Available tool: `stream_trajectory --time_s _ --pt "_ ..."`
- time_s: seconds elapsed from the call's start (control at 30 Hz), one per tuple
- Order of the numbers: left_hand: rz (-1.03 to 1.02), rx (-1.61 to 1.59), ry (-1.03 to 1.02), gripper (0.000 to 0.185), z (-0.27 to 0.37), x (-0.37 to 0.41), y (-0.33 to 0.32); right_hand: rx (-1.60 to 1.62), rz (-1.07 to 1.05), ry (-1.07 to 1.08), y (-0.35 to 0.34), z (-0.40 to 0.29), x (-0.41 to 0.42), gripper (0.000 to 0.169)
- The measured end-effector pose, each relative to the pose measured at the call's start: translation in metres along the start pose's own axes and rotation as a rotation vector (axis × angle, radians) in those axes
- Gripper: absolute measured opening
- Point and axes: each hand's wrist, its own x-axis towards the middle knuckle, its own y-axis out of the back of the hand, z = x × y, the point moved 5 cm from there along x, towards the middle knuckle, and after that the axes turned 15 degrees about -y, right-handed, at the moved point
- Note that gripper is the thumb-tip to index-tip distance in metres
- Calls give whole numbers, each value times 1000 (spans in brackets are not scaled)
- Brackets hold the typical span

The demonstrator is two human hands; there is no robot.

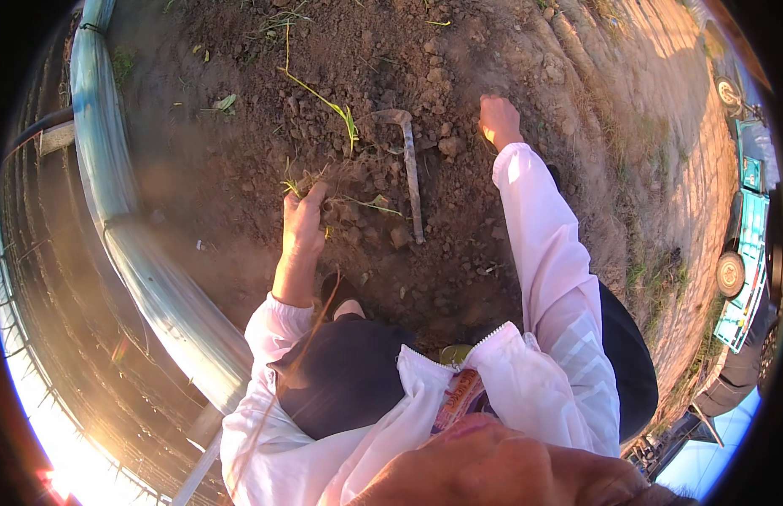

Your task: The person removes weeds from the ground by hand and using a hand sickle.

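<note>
My left hand point(304, 218) is closed around a tuft of uprooted grass point(296, 183), and thin roots and crumbs of soil trail off its right side. Over the soil to the right, my right hand point(499, 119) has its fingers curled under; whether they hold anything is hidden. Between the hands an L-shaped hand tool point(412, 171), probably a small hoe, lies on loose brown soil point(360, 237), its bent head at the far end. Beyond my left hand lies a long yellow-green grass stem point(322, 100) with leaves at its near end.
A gathered roll of clear plastic film point(107, 145), tied at intervals, curves along the left. Planted rows point(56, 253) lie beyond it. A teal cargo vehicle point(748, 253) stands at the far right past bare, rutted ground point(625, 107). My shoe point(338, 294) rests near the left hand.
</note>
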Motion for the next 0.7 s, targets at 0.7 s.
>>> stream_trajectory --time_s 0.7 --pt "17 77 50 4 -1 -12 -2 190 96 -3 16 12 -46 27"
